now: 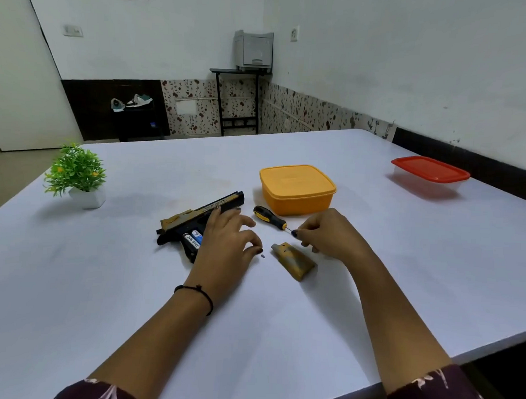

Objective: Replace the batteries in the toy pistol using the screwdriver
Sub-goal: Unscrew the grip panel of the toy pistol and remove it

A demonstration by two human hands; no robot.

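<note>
Head view: the right hand [323, 235] has curled fingers. Its fingertips [295, 233] touch the thin metal end of the screwdriver [270, 219]. I cannot tell if they pinch it. The screwdriver lies flat and slanted, with its handle pointing far and left, away from this hand. The left hand [224, 237] rests loose and open on the toy pistol [194, 217], further left. The open grip shows batteries [193, 240]. The cover [293, 261] and a tiny screw [263, 255] lie near, between the hands. The right hand is nearer the screwdriver.
</note>
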